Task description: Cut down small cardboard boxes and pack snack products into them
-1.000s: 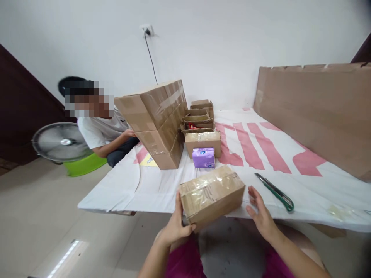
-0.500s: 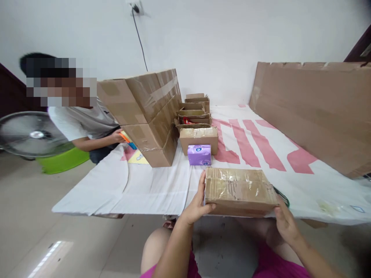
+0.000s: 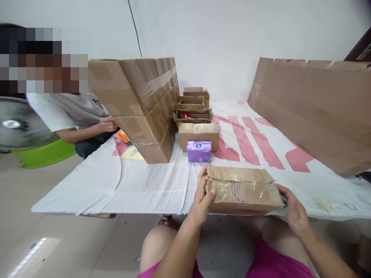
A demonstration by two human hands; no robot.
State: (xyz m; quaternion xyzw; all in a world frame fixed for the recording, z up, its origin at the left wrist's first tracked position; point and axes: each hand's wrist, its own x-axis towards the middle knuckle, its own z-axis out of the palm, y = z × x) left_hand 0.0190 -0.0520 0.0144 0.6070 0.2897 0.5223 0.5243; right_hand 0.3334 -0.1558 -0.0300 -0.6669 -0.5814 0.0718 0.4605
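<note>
A long cardboard box (image 3: 245, 189) with clear tape on its top lies at the table's front edge before me. My left hand (image 3: 204, 195) grips its left end, thumb at the front top corner and fingers along the side. My right hand (image 3: 294, 208) is at the right end, its fingers curled against the back corner. A seam runs lengthwise between the box's top flaps, the rear one slightly raised. Just beyond the box sits a purple tissue pack (image 3: 199, 151), in front of a smaller upright cardboard box (image 3: 199, 135).
Stacked cardboard boxes (image 3: 139, 100) form a wall on the left; several open boxes (image 3: 193, 105) line up beside it. A large cardboard panel (image 3: 313, 108) stands at right. Another person (image 3: 66, 116) sits at left near a fan (image 3: 20, 123). A white cloth (image 3: 150, 193) covers the table.
The gap between the box's top flaps looks wider. My right hand has shifted slightly up and right along the box's end. The view has turned a little, and the other person's hand has moved.
</note>
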